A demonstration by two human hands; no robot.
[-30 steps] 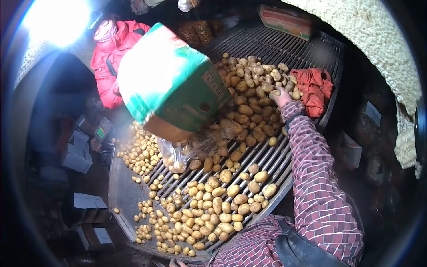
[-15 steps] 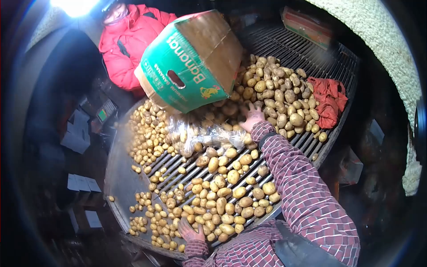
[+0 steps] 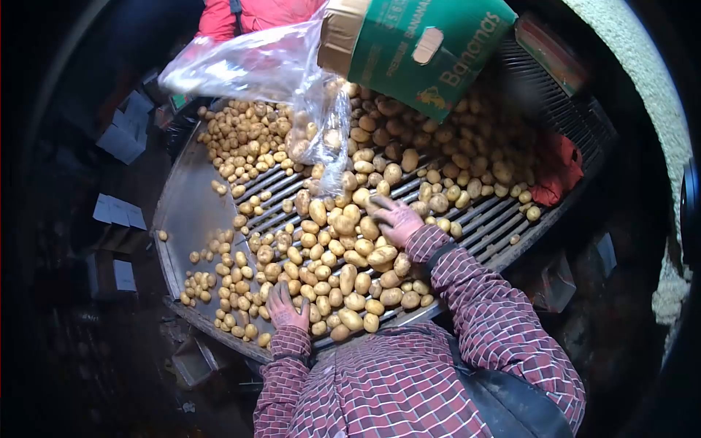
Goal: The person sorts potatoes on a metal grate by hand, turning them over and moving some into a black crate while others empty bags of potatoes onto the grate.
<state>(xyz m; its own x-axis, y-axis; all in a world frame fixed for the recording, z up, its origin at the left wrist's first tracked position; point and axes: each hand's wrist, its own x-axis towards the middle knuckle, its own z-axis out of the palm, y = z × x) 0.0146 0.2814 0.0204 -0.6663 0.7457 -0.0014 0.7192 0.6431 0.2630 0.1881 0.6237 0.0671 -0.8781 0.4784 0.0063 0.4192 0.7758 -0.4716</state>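
My left hand (image 3: 288, 308) lies open, fingers spread, against potatoes (image 3: 321, 271) at the near edge of a slatted metal table. Farther up, my right hand (image 3: 398, 221) is open too, its fingers stretched over the right side of the same heap. A larger pile of potatoes (image 3: 467, 157) lies beyond it. Above the pile, a green banana box (image 3: 409, 55) is tilted, with part of its far side out of view. Clear plastic sheeting (image 3: 255, 62) hangs beside the box and trails down among the potatoes.
Another person in a red jacket (image 3: 270, 13) stands across the table, hands not clearly visible. A red cloth (image 3: 558, 169) lies at the right edge. Bare slats (image 3: 478, 230) show between the potato heaps. White boxes (image 3: 120, 212) stand below at left.
The box has shifted up and right, and the plastic has come out, stretching to the left. My right hand has moved from the large pile toward the nearer potatoes. The view has shifted.
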